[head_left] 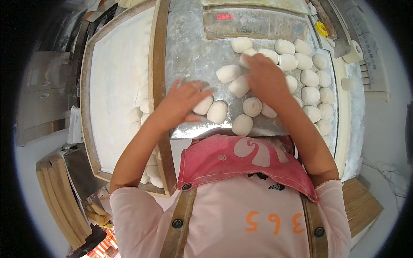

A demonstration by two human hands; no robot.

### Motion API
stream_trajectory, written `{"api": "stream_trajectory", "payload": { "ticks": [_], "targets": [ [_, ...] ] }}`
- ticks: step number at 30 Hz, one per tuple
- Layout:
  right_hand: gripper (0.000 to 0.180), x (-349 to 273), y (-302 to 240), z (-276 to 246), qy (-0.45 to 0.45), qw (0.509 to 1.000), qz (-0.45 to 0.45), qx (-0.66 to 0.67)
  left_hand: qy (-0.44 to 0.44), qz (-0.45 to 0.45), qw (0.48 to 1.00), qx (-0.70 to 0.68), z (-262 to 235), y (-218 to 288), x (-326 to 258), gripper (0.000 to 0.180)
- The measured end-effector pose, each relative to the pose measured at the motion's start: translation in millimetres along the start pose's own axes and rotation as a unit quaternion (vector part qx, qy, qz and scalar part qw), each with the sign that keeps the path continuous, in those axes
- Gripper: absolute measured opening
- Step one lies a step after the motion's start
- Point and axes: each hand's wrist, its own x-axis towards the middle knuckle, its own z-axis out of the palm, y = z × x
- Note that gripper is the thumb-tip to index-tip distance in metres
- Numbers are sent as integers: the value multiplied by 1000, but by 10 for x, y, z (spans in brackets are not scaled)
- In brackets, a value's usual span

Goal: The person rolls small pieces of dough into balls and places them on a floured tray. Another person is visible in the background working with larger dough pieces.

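Left grip (183, 103), thumb and fingers apart, has a white dough bun (204, 105) between them, while the right grip (266, 75), closure unclear, covers a second bun (248, 51), both probably soft, light, easily dented, best cupped round their sides.

We see grey metal table (185, 38), streaky white in spots. Long box (266, 26) with red lights (225, 17) sits on it. Our side of box: round white dough lumps (310, 95), many crowded toward its right end, fewer, looser toward left.
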Motion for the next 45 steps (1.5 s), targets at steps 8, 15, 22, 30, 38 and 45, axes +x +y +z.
{"api": "stream_trajectory", "payload": {
  "ticks": [8, 15, 22, 30, 38, 45],
  "targets": [
    [44, -1756, 1382, -1040, 230, 952, 200, -4, -4, -10, 997, 82, 349, 219, 101, 96],
    [79, -3795, 2010, -961, 199, 811, 548, -37, 22, -3, 999, -49, 327, 46, 137, 57],
    [63, -3716, 2029, -888, 168, 844, 485, -152, 70, -76, 994, -28, 356, -64, 156, 62],
    [41, -3136, 2085, -929, 123, 881, 419, -183, 34, -116, 991, 56, 355, 146, 222, 72],
    [79, -2273, 2220, -1093, 89, 923, 352, -131, 106, -119, 971, -181, 324, -265, 204, 65],
    [63, -1748, 2679, -1049, 22, 931, 337, -140, 205, -333, 636, -665, 86, -280, -2, 64]
  ]
}}
